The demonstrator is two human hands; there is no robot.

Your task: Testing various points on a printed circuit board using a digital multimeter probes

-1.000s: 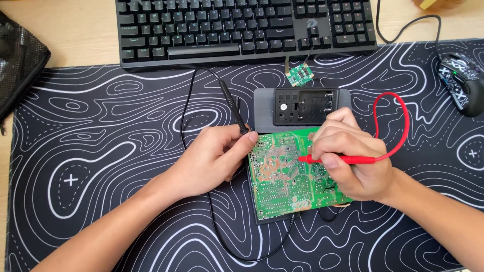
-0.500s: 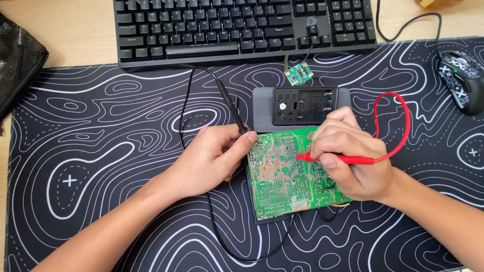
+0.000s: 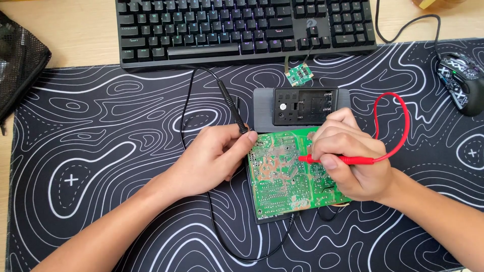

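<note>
the right hand (image 3: 353, 163) has its grip clenched on a red probe (image 3: 338, 160), pinched between thumb and fingers like a pen, with the tip pointing left and down onto the green circuit board (image 3: 282, 176). the tip seems to touch the solder side near the board's middle, though the view is too small to say which joint. the left hand (image 3: 214, 158) has its grip closed on a black probe (image 3: 233, 108), whose handle sticks up and away past the knuckles; its tip meets the board at the upper left edge, hidden by the fingertips. the heel of this hand rests on the mat just beside the board.

the board lies tilted, solder side up, between the two hands on the patterned desk mat (image 3: 101, 151), its top edge touching a dark grey meter case (image 3: 302, 107) that lies face down with its battery bay open. a red lead (image 3: 398, 121) loops from the red probe up and round to the right of the case; a black lead (image 3: 222, 236) runs from the black probe in a long curve under the left wrist and below the board. a small green module (image 3: 298, 75) sits just above the case, near the black keyboard (image 3: 247, 27). a mouse (image 3: 461, 83) rests at the far right, and a black mesh pouch (image 3: 20, 65) at the far left, on the wooden desk (image 3: 75, 30).
</note>
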